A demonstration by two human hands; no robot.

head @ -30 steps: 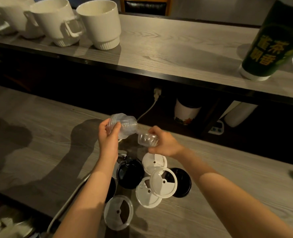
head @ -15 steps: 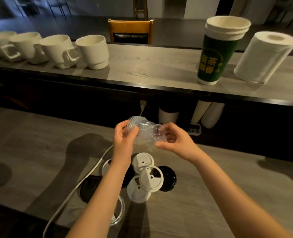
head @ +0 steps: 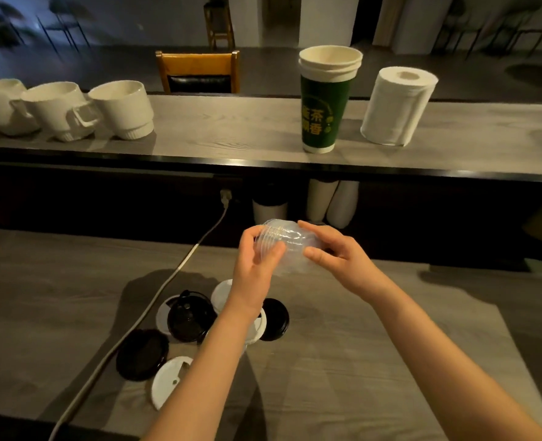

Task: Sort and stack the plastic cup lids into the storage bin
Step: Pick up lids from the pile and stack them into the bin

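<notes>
Dim café light falls on a grey wood-grain bench (head: pixel 374 361), and the head camera is the only view. Behind the bench, an upper shelf (head: pixel 231 135) carries white mugs (head: pixel 123 109), a stack of green paper cups (head: pixel 325 113) and a paper roll (head: pixel 396 106). A white cable (head: pixel 155 297) trails across the bench.

Above the bench, both hands hold a stack of clear dome lids (head: pixel 282 246) on its side. The left hand (head: pixel 257 265) has its fingers (head: pixel 251 234) curled round the rimmed end. The right hand (head: pixel 336 253) pinches the domed end between thumb and fingertips, probably seating the last lid onto the stack. Below the forearms, black lids (head: pixel 188 319) and white lids (head: pixel 167 380) lie loose and partly overlapping. No storage bin is in view.

The risk lies in the thin, slippery plastic. Squeezing off-centre could cock the end lid so that it jams or pops free. A hard clench could dent the domes. If either grip loosens, the stack may fan apart and drop onto the flat lids below, scattering them toward the cable or the bench edge.
</notes>
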